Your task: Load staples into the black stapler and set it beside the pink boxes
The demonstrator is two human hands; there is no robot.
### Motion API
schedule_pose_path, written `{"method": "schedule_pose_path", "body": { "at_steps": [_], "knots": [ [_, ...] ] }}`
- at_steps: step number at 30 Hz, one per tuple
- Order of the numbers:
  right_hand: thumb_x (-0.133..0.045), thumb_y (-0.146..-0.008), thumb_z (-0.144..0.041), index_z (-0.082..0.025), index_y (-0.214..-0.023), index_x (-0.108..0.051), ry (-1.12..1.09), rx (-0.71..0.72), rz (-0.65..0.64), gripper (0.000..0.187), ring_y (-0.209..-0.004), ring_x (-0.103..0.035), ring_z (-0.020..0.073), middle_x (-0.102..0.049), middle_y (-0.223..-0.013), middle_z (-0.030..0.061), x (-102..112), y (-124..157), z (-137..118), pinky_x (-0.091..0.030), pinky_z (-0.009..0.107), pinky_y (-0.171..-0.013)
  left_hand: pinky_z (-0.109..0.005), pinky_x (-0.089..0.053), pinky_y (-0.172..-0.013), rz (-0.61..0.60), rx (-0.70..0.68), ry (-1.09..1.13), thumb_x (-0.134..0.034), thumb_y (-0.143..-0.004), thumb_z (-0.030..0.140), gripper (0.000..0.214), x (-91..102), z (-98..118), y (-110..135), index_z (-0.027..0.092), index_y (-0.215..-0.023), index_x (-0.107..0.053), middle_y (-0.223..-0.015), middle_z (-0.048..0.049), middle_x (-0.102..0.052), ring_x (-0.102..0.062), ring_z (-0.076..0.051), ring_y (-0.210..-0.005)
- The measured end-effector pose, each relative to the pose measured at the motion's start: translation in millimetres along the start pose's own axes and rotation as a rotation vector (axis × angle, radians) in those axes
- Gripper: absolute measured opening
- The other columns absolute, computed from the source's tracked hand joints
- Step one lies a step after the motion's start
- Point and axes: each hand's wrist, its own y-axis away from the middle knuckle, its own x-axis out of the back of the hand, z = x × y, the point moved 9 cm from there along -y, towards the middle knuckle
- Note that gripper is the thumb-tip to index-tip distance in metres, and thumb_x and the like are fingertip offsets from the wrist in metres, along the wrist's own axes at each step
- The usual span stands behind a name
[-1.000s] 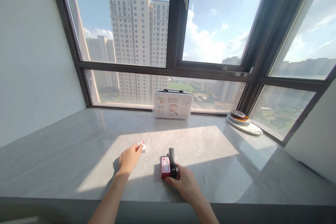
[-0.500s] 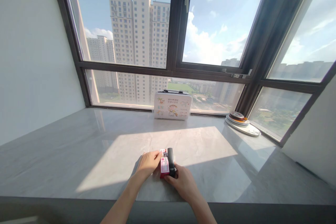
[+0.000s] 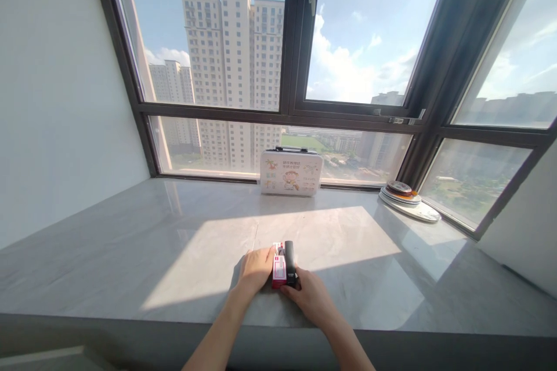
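A small red and white box (image 3: 278, 271) stands on the grey stone sill (image 3: 130, 243) next to a black stapler-like object (image 3: 290, 262). My left hand (image 3: 256, 269) is closed against the box's left side, with a small white piece at its fingertips. My right hand (image 3: 311, 297) grips the black object and the box from the near right.
A white illustrated case (image 3: 291, 172) stands against the window at the back. A stack of plates (image 3: 408, 200) lies at the back right. The sill's front edge runs just below my wrists. White walls close in on both sides.
My left hand has carried the small white piece from the left over to the red box and now rests against it. My right hand stayed on the black object.
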Motion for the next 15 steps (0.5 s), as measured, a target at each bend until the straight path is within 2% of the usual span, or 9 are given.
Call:
{"method": "schedule_pose_path", "body": {
  "at_steps": [12,15],
  "knots": [
    [-0.071,-0.086,-0.037,-0.02,-0.097,-0.07,0.019,0.014,-0.01,0.02,-0.073,-0.061,0.0194,-0.071,-0.082,0.0026,3.5,1.6,1.2,-0.029,0.026,-0.061,-0.032,-0.045,-0.084,-0.026,0.002,-0.004,-0.024,-0.109,0.045,0.058,-4.6,-2.4,-2.3,0.024,-0.092,-0.075,-0.097,-0.009,-0.078,-0.071,-0.022,-0.092],
    [-0.071,-0.085,-0.039,-0.021,-0.1,-0.071,0.032,0.022,-0.021,0.023,-0.071,-0.061,0.0193,-0.07,-0.08,0.0019,9.1,0.2,8.1,-0.03,0.026,-0.062,-0.035,-0.05,-0.088,-0.058,0.003,0.002,-0.033,-0.109,0.047,0.05,-10.6,0.7,-5.4,0.02,-0.098,-0.073,-0.098,-0.0083,-0.076,-0.07,-0.02,-0.092]
  ]
}}
